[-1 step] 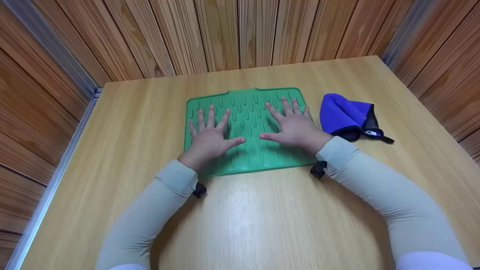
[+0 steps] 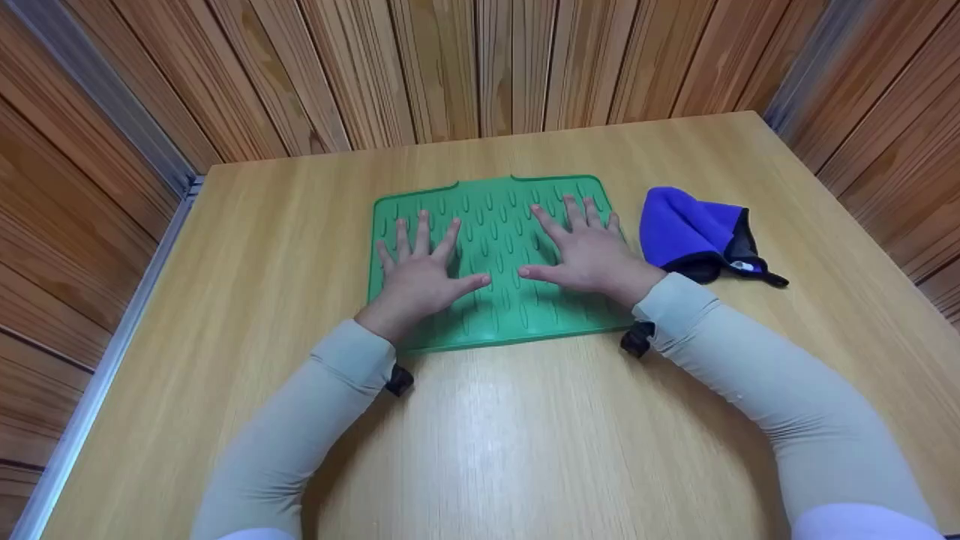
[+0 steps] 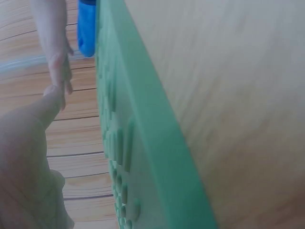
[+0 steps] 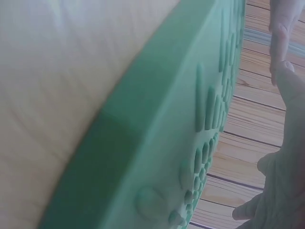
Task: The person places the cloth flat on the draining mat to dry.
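A green rubber-looking mat [image 2: 495,319] with raised oval nubs lies flat on the table, a shallow notch in its far edge. Over its left half my left hand [image 2: 424,281] is held palm down, fingers spread. My right hand [image 2: 589,256] mirrors it over the right half, the thumbs pointing toward each other. Both wrist views show a gap between the palms and the mat's nubs. Neither hand holds anything. In the left wrist view the mat's thick edge [image 3: 157,129] runs past the left hand [image 3: 21,162]; the right wrist view shows the right hand [image 4: 286,176] similarly.
Right of the mat, near my right wrist, lies a crumpled blue-purple cloth [image 2: 682,225] with black trim and a loop. Wood-panelled walls [image 2: 442,67] enclose the table [image 2: 510,435] at the back and both sides. Small black devices [image 2: 637,339] sit under both wrists.
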Available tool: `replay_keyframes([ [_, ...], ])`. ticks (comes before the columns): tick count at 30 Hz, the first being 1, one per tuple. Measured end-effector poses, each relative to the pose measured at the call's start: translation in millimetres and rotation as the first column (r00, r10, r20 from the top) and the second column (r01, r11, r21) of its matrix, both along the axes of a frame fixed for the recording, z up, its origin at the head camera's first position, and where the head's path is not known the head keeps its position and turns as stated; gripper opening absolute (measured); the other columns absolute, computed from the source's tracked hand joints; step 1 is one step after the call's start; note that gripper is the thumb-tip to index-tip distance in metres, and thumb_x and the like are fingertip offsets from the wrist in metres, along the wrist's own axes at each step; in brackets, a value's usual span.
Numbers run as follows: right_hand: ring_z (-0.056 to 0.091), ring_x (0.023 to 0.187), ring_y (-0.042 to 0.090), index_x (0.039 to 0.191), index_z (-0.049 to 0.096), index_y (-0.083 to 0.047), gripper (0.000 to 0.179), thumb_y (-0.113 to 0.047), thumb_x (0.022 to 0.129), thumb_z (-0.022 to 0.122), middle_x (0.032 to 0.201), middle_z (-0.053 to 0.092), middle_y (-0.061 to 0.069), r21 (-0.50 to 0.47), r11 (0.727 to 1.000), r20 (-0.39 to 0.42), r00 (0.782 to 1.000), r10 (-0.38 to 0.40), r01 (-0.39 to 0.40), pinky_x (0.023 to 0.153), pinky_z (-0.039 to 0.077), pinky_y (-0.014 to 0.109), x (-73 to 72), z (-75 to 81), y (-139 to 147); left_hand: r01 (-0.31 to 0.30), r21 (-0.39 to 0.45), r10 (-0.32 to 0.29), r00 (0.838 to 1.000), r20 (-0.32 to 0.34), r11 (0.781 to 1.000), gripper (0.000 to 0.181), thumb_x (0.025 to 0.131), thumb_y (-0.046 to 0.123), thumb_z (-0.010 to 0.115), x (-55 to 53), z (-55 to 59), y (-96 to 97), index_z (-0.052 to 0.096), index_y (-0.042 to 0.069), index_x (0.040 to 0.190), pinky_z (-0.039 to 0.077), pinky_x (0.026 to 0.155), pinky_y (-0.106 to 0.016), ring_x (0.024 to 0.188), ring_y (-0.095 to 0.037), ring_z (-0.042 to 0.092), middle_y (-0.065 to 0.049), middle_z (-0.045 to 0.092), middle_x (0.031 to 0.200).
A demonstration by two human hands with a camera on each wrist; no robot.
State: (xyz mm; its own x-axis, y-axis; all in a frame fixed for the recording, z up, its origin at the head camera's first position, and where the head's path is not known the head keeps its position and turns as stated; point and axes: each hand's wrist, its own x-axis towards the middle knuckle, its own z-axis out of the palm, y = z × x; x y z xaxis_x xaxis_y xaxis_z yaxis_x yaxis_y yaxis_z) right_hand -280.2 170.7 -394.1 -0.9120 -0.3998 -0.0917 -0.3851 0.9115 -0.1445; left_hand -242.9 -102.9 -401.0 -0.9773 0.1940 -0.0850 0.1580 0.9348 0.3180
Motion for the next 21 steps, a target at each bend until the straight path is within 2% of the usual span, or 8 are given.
replay_keyframes([
  [5, -0.001, 0.15, 0.052, 0.164, 0.002, -0.032, 0.103, -0.087, 0.085, 0.04, 0.167, 0.002, 0.025, -0.016, 0.999, -0.006, 1.0, -0.027, 0.027, 0.112, 0.005, 0.076, -1.5, 1.1, 4.3, -0.014, 0.027, 0.014, 1.0, 0.017, 1.0, 0.104, 0.083, 0.088, 0.042, -2.0, 0.9, -4.5, 0.0, 0.035, 0.163, -0.009, 0.111, -0.074, 0.148, -0.049, -0.019, -0.016, -0.015, 0.168],
  [10, 0.002, 0.152, 0.048, 0.164, 0.003, -0.03, 0.103, -0.082, 0.087, 0.046, 0.167, 0.005, 0.022, -0.069, 0.996, -0.039, 0.997, -0.059, 0.057, 0.115, 0.005, 0.071, -3.6, 5.3, 14.6, -0.05, 0.101, 0.046, 0.998, 0.036, 0.994, 0.108, 0.079, 0.093, 0.038, -3.0, 2.3, -17.6, -0.001, 0.036, 0.162, -0.01, 0.111, -0.073, 0.149, -0.049, -0.019, -0.015, -0.016, 0.168],
  [18, 0.016, 0.151, 0.044, 0.164, 0.007, -0.022, 0.105, -0.082, 0.087, 0.047, 0.165, 0.019, 0.022, -0.233, 0.969, -0.135, 0.984, -0.114, 0.081, 0.118, 0.008, 0.065, -11.5, 12.6, 49.3, -0.125, 0.251, 0.107, 0.991, 0.083, 0.96, 0.101, 0.085, 0.085, 0.045, -0.7, 2.6, -39.2, 0.002, 0.035, 0.163, -0.008, 0.113, -0.071, 0.149, -0.048, -0.017, -0.015, -0.015, 0.168],
  [21, 0.017, 0.151, 0.043, 0.164, 0.007, -0.023, 0.103, -0.079, 0.089, 0.049, 0.165, 0.02, 0.022, -0.29, 0.951, -0.136, 0.979, -0.152, 0.107, 0.118, 0.008, 0.065, -12.8, 13.5, 64.4, -0.144, 0.285, 0.12, 0.988, 0.1, 0.948, 0.1, 0.086, 0.084, 0.045, -0.4, -1.2, -45.6, 0.002, 0.035, 0.163, -0.007, 0.114, -0.071, 0.15, -0.048, -0.014, -0.015, -0.014, 0.168],
])
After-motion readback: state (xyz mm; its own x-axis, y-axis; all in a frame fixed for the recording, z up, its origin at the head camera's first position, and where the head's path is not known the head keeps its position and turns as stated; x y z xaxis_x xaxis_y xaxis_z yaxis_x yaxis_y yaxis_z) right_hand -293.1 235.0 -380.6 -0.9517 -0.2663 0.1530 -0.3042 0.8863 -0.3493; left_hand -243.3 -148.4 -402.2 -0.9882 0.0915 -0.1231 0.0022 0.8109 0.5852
